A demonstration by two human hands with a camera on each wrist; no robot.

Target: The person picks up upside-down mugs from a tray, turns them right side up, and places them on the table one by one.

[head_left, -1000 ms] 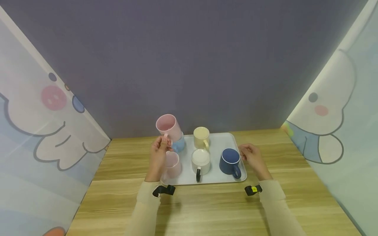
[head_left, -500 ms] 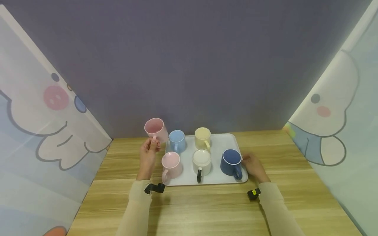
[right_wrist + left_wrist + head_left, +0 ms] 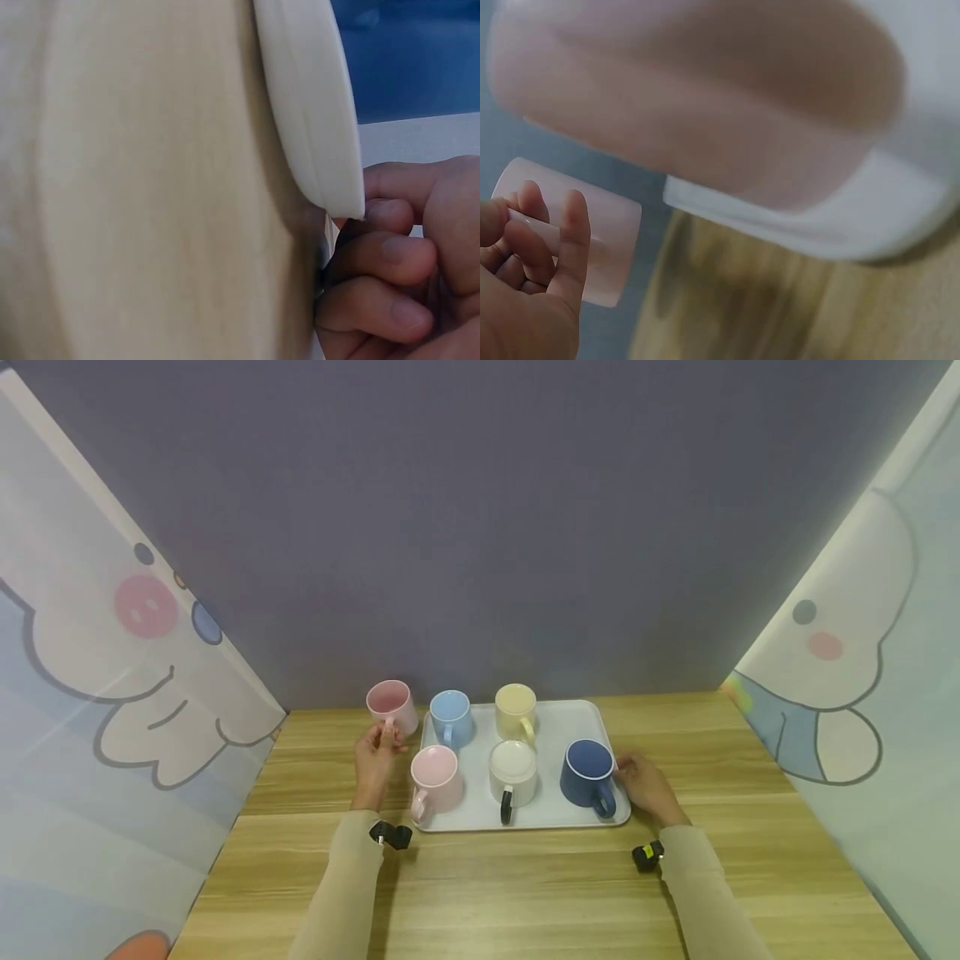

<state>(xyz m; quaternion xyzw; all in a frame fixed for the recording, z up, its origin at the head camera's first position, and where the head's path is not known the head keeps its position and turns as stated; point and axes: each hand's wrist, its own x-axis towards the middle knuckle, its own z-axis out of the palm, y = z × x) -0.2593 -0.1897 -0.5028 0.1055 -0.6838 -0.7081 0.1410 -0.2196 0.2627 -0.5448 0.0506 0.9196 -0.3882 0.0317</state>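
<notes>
In the head view my left hand (image 3: 375, 756) pinches the handle of a pink mug (image 3: 397, 714) left of the tray's back left corner. The left wrist view shows that mug (image 3: 604, 232), its handle between thumb and fingers; whether its base touches the table cannot be told. My right hand (image 3: 647, 787) grips the right rim of a white tray (image 3: 562, 722), beside a navy mug (image 3: 581, 777). Close up in the right wrist view, curled fingers (image 3: 375, 255) meet the tray's edge (image 3: 319, 112). The tray also bears a paler pink mug (image 3: 442, 785) and a light blue mug (image 3: 453, 722).
A yellow mug (image 3: 513, 714) and a white mug with a black-ended handle (image 3: 513, 777) stand mid-tray. The wooden table (image 3: 525, 893) meets a dark grey panel (image 3: 480, 527) behind, with cartoon-printed sheets (image 3: 135, 677) at both sides.
My left hand has carried the pink mug leftward, off from over the light blue mug, then lowered it beside the tray. The right hand has closed in on the tray's right rim.
</notes>
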